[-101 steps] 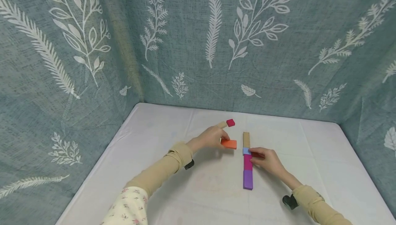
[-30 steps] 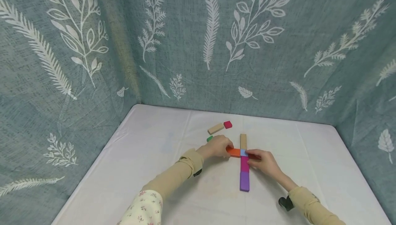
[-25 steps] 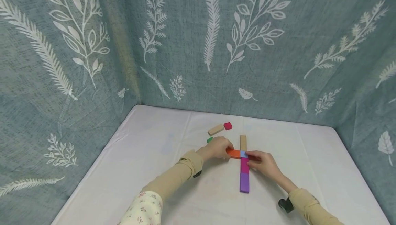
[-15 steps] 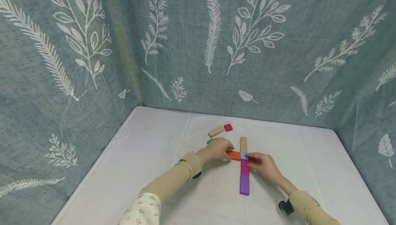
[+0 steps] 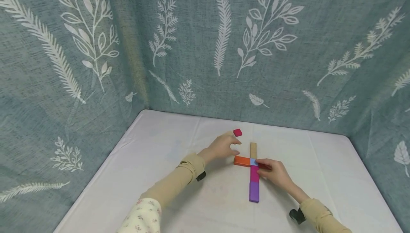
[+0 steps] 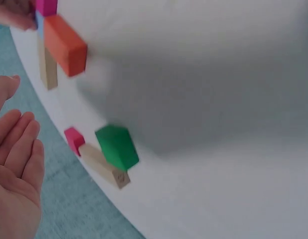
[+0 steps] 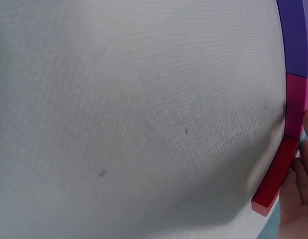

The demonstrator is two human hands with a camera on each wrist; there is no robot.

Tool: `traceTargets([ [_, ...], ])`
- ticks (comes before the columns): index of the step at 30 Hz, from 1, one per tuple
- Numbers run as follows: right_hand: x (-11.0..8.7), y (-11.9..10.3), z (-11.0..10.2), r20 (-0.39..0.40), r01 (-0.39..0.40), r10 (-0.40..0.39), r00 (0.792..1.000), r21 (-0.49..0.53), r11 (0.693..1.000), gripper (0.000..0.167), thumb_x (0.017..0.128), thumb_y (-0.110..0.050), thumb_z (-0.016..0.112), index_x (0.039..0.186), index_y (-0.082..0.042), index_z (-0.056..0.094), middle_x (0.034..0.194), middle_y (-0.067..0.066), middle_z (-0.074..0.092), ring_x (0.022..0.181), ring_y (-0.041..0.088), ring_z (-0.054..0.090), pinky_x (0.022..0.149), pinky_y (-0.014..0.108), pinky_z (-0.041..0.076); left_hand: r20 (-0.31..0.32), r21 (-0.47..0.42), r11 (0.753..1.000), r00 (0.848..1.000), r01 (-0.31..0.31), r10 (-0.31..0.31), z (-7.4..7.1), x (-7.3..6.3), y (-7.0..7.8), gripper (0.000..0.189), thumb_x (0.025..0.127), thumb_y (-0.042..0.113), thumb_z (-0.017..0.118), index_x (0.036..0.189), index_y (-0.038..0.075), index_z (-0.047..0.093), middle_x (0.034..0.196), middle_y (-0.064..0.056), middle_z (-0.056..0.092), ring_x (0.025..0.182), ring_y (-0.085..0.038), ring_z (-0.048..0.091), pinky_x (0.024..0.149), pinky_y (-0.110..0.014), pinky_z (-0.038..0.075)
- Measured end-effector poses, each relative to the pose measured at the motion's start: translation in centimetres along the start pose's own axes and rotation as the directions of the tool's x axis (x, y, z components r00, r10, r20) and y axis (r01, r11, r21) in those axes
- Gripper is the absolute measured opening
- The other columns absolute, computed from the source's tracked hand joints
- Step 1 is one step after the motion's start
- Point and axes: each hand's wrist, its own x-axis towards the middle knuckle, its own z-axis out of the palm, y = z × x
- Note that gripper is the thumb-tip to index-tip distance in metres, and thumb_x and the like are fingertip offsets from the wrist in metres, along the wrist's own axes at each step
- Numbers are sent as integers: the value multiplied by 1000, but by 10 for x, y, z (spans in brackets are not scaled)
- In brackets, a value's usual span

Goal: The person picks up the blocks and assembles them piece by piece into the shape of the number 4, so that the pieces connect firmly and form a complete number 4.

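Note:
My left hand [image 5: 223, 146] hovers behind the orange block [image 5: 242, 160], its fingers and thumb spread and holding nothing. In the left wrist view a green block [image 6: 116, 147] lies beside a plain wooden block [image 6: 101, 164]; the hand covers the green one in the head view. The right hand [image 5: 275, 171] stays low over the red block [image 7: 276, 174], fingertips right at the light blue block [image 5: 254, 162] and the magenta block [image 5: 254, 174]. With a purple block [image 5: 254, 192] and another wooden block [image 5: 253, 150], these form a cross.
A small crimson block [image 5: 237, 132] lies at the back of the white-covered table [image 5: 205, 204]. Blue-green curtains [image 5: 198, 48] with white leaf prints stand behind and at the sides.
The left hand brought the orange block rightward against the light blue block, let go and drew back up and to the left. The right hand has kept its place at the cross.

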Motion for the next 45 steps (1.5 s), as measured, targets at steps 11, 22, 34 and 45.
traceTargets([
  [11, -1, 1, 0, -5, 18, -18, 1000, -16, 1000, 38, 80, -6, 73, 117, 0, 65, 116, 16, 67, 110, 32, 62, 92, 43, 51, -31, -66, 997, 999, 29, -32, -22, -4, -18, 39, 86, 21, 70, 120, 3, 64, 123, -7, 66, 114, -22, 61, 100, -35, 47],
  [22, -1, -1, -1, -6, 18, -18, 1000, -17, 1000, 38, 80, -5, 72, 117, 0, 65, 116, 17, 67, 110, 34, 62, 92, 44, 51, -64, -136, 987, 993, 89, -98, -40, -9, -36, 40, 86, 20, 70, 121, 2, 63, 121, -10, 66, 114, -23, 61, 98, -36, 48],
  [34, -1, -2, -1, 2, -6, 6, 1000, -12, 1000, 38, 81, -6, 72, 118, -1, 65, 118, 17, 66, 112, 34, 61, 93, 44, 50, -12, -176, 982, 997, 74, -77, -14, -18, -58, 39, 82, 16, 74, 116, -1, 65, 115, -14, 68, 108, -25, 64, 95, -34, 50],
  [45, -1, -1, 1, 2, -11, 11, 1000, -10, 1000, 38, 81, -6, 72, 118, -1, 65, 118, 16, 66, 112, 33, 61, 93, 43, 50, -13, -182, 977, 993, 114, -118, 0, -26, -60, 40, 80, 12, 75, 116, -2, 65, 115, -14, 68, 108, -25, 64, 96, -36, 49],
])
